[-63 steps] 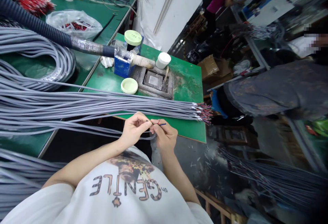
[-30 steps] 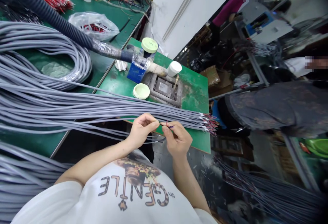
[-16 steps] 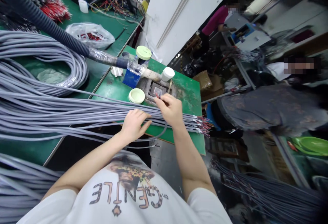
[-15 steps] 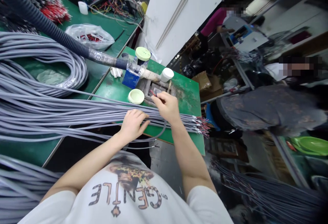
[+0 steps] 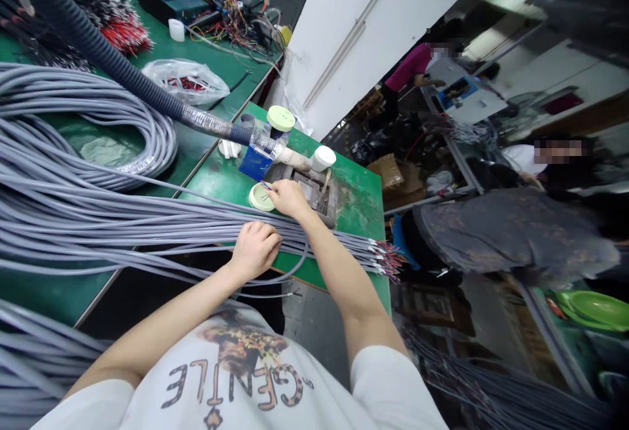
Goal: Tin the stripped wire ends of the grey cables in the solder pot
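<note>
My right hand (image 5: 289,196) is pinched shut on the stripped coloured wire ends (image 5: 266,187) of a grey cable, holding them over a pale green round dish (image 5: 259,198) on the green bench (image 5: 361,207). That cable (image 5: 295,264) loops back under my wrist. My left hand (image 5: 255,248) rests curled on the long bundle of grey cables (image 5: 122,223) that lies across the bench, near its front edge. Beside the dish sits a grey metal pot block (image 5: 318,192).
A black corrugated hose (image 5: 108,63) ends at a blue box (image 5: 254,162) by the block. Two white-capped jars (image 5: 323,157) stand near. Coiled grey cable (image 5: 142,135) and a plastic bag (image 5: 187,80) lie left. A seated person (image 5: 511,233) is right; more cables (image 5: 491,384) on the floor.
My right hand carried the stripped wire ends from in front of my chest out to the metal block, then left to the green dish. My left hand dropped onto the cable bundle.
</note>
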A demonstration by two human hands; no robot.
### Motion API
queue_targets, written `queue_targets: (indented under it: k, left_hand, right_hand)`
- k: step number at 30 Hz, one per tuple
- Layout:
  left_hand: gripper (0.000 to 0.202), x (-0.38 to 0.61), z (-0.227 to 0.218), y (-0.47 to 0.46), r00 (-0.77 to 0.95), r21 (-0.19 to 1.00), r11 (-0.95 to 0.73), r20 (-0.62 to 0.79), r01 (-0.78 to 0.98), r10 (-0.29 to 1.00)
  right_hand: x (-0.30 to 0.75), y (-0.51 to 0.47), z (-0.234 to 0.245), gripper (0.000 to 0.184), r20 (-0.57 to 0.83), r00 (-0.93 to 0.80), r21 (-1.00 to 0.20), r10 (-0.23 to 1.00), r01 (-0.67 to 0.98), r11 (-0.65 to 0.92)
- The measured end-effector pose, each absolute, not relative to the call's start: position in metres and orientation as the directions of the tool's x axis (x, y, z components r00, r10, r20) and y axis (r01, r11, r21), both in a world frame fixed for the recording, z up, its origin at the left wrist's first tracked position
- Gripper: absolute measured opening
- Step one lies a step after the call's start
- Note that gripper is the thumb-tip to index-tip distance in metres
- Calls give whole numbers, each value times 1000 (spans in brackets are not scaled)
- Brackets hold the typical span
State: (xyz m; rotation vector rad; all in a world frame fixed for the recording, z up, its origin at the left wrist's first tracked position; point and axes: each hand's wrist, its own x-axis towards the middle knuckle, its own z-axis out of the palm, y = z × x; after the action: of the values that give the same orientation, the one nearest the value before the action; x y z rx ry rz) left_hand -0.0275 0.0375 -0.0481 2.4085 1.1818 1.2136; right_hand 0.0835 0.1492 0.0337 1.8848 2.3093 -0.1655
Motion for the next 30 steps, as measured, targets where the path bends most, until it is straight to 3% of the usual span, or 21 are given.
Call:
queue_targets:
  k: [8, 12, 16, 22, 30]
  left_hand:
    - [13, -28, -48, 38, 358, 479, -668, 587, 570, 726]
    - [13, -29, -44, 38, 363, 505, -656, 562, 561, 743]
    - [14, -31, -40, 38, 384, 528, -635, 513, 564, 768]
    - [14, -31, -40, 40, 390, 519, -643, 520, 563, 760]
    - [14, -31, -39, 40, 417, 456, -674, 545, 580, 728]
  right_hand:
    - [79, 153, 30, 29, -189, -196, 53, 962, 976, 209]
    - [103, 155, 46, 31, -109, -194, 34, 975, 980, 198]
    - [151, 162, 61, 32, -27, -73, 66, 997, 995, 74]
    - [194, 178, 47, 29, -97, 146, 111, 985, 985, -135]
    - [198, 191, 29, 31, -165, 217, 113, 962, 973, -200]
